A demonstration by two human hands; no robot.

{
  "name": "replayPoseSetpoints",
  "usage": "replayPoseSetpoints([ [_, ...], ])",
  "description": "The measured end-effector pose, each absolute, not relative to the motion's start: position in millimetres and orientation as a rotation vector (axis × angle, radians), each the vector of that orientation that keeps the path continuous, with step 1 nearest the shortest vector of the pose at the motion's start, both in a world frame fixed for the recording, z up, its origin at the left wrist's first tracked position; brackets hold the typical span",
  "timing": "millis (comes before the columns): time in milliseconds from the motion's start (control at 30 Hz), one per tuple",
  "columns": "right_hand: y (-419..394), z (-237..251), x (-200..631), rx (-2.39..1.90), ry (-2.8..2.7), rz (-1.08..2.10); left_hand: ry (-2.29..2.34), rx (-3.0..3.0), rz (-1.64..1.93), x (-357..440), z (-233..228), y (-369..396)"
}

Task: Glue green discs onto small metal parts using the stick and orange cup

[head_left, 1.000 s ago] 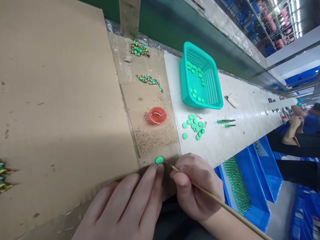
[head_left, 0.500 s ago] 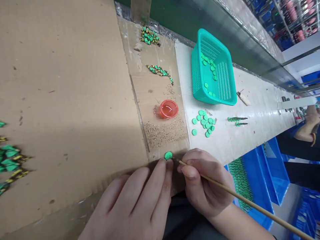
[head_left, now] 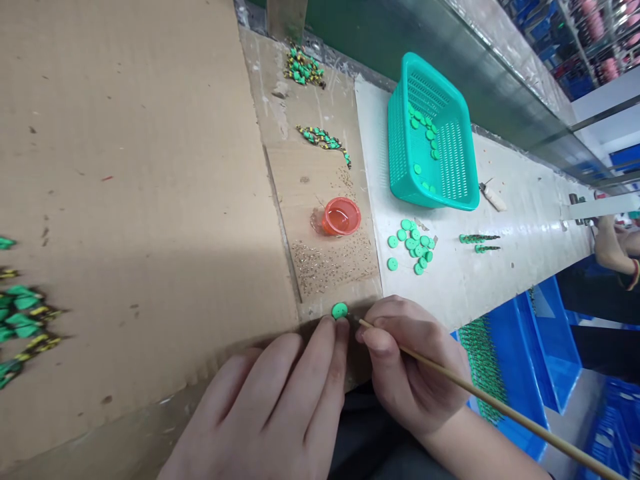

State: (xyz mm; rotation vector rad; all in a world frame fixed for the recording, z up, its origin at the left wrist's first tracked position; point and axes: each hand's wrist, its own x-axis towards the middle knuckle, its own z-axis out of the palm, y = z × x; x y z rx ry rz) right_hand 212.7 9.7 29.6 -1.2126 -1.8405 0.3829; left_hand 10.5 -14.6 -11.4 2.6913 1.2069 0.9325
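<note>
— What is the left hand [head_left: 280, 407] doing on the cardboard-covered surface [head_left: 150, 200]?
— Its fingers [head_left: 336, 333] are lying flat and together, tips touching the green disc [head_left: 339, 310] just beyond them.
— And the right hand [head_left: 410, 373]?
— It is pinching a thin wooden stick [head_left: 500, 410], tip pointing left toward the disc, long axis trailing right.

A small round green disc [head_left: 339, 311] lies flat on the brown cardboard [head_left: 150, 200], close to its near edge, just below a scatter of tiny metal bits. A thin wooden stick [head_left: 480, 397] slants from lower right up toward the disc, its tip just beside it.
</note>
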Motion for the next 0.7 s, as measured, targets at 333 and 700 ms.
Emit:
replayPoseSetpoints([
  [333,7,26,216,-1.119,-1.736,0.283,1.188,2.714,0.934,13,-10,-8],
  [700,24,31,228,-1.177,-1.963,0.555,1.155,2.734,0.783,10,6,2],
])
